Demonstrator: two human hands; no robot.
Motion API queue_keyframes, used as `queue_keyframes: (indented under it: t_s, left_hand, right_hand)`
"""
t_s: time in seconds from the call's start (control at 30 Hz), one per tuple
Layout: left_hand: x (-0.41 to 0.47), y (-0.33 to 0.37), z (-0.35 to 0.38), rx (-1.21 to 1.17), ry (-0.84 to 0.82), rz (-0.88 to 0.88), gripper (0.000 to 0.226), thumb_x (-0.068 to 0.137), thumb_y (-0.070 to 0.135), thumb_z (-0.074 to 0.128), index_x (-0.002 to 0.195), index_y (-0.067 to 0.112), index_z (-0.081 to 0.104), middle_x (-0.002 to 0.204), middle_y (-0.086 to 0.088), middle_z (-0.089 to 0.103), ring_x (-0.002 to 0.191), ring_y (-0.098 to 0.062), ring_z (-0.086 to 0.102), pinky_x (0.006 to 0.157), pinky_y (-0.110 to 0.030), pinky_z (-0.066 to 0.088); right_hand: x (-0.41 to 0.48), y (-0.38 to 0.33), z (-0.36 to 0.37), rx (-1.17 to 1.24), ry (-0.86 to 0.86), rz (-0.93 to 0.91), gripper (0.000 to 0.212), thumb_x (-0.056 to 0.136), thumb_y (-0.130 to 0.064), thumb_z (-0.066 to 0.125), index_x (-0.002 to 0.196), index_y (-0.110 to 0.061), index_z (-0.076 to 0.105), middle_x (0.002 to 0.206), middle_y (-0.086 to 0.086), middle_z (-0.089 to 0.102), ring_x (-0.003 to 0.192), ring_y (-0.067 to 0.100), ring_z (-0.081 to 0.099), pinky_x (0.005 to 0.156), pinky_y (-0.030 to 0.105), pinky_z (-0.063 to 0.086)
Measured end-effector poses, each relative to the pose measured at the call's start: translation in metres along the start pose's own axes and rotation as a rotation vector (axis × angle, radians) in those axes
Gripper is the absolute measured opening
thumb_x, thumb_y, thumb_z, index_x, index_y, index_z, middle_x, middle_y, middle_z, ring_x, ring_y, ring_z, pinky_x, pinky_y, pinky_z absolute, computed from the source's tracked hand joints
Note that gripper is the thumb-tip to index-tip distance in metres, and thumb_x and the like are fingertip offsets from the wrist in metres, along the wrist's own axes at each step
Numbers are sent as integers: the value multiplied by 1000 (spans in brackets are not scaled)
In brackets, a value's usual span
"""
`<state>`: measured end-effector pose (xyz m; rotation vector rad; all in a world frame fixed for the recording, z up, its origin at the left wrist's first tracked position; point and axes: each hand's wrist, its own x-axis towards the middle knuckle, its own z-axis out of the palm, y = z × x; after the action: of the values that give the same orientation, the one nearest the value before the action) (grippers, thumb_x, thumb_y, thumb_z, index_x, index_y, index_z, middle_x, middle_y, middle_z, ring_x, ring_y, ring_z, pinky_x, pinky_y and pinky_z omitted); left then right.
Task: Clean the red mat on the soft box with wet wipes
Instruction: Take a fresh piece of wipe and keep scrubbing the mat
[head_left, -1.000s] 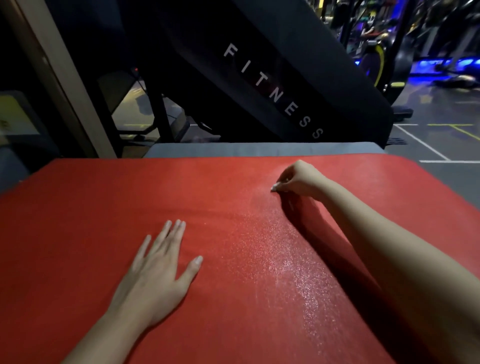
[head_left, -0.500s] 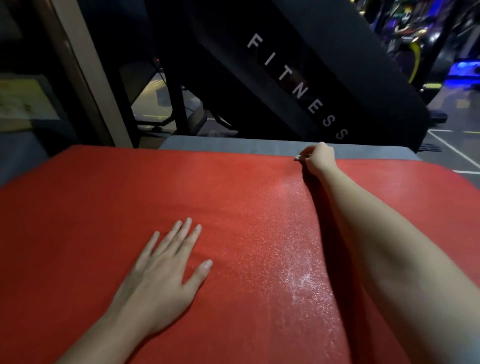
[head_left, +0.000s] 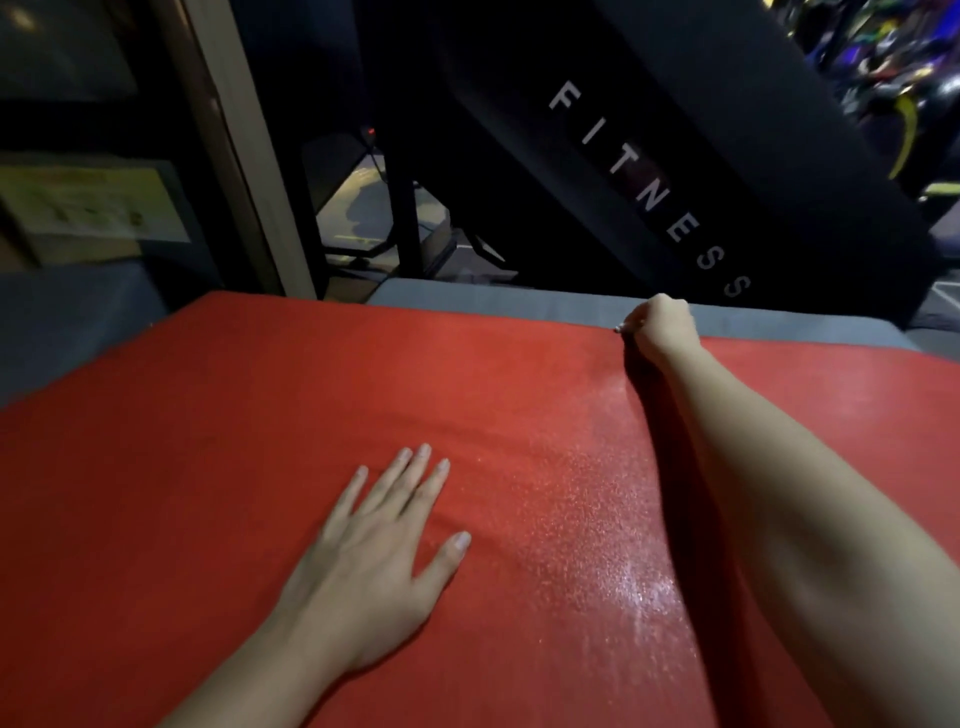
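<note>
The red mat (head_left: 218, 467) covers the top of the grey soft box (head_left: 519, 299). My left hand (head_left: 379, 551) lies flat on the mat near me, palm down with its fingers spread. My right hand (head_left: 657, 327) is stretched out to the mat's far edge, with the fingers curled tight and pressing down. Only a pale sliver of the wet wipe shows at its fingertips; the rest is hidden under the hand. A glistening wet streak (head_left: 623, 582) runs along the mat from the near side up to that hand.
A black slanted machine panel (head_left: 649, 192) lettered FITNESS rises just beyond the box. A beige post (head_left: 244, 171) stands at the back left. Gym equipment with blue lights (head_left: 893, 67) fills the far right.
My right hand has slid away from me, from the middle of the mat to its far edge, lengthening the wet streak. The left hand has stayed flat in place.
</note>
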<state>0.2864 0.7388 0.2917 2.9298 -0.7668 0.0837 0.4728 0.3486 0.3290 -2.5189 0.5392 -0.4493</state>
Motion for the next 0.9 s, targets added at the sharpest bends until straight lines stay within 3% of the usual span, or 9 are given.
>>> queue_keyframes:
  t_s: [0.13, 0.23, 0.3, 0.43, 0.57, 0.7, 0.9]
  left_hand:
    - [-1, 0, 4, -22, 31, 10, 82, 92, 74, -3, 163, 34, -1, 168, 15, -13, 150, 4, -22, 125, -37, -8]
    - [-1, -2, 9, -26, 53, 8, 83, 94, 75, -4, 164, 32, 6, 170, 12, -4, 152, 1, -15, 124, -37, -6]
    - [-1, -1, 7, -25, 44, 6, 85, 92, 76, -8, 164, 32, 4, 169, 13, -7, 152, 1, -16, 124, -37, -6]
    - [2, 0, 2, -15, -4, -7, 84, 88, 73, -7, 163, 34, -6, 168, 14, -17, 150, 1, -24, 127, -38, -7]
    - [2, 0, 2, -3, -8, -9, 85, 88, 72, -6, 163, 32, -5, 169, 11, -14, 152, -1, -22, 127, -39, -6]
    - [3, 1, 2, -14, 4, -5, 89, 86, 72, -7, 164, 30, -1, 171, 9, -9, 154, -3, -16, 127, -39, -6]
    - [4, 1, 3, -10, -10, -13, 90, 85, 72, -6, 164, 30, 2, 171, 8, -4, 155, -4, -11, 128, -40, -2]
  right_hand:
    - [-17, 2, -12, -194, -177, -188, 26, 83, -37, 76, 87, -12, 77, 85, 12, 73, 77, 28, 68, 72, 34, 55]
    - [-30, 4, -22, -272, -235, -302, 25, 82, -41, 76, 82, -17, 78, 76, 6, 73, 74, 24, 67, 66, 26, 46]
    - [-34, 8, -20, -220, -168, -299, 25, 80, -41, 78, 85, -16, 79, 79, 6, 74, 77, 22, 67, 67, 24, 42]
    - [-48, 3, -4, -34, -24, -169, 25, 82, -32, 78, 92, -10, 78, 89, 16, 74, 91, 30, 68, 77, 30, 50]
    - [-80, -10, -12, -111, -110, -250, 21, 85, -32, 74, 91, -12, 78, 92, 12, 75, 91, 28, 68, 71, 26, 43]
    - [-128, -7, -34, -172, -271, -359, 22, 85, -38, 74, 92, -17, 79, 90, 2, 76, 80, 16, 65, 67, 21, 36]
    - [-135, -17, -27, -85, -92, -230, 18, 84, -26, 76, 90, -10, 78, 92, 12, 74, 91, 27, 67, 68, 23, 35]
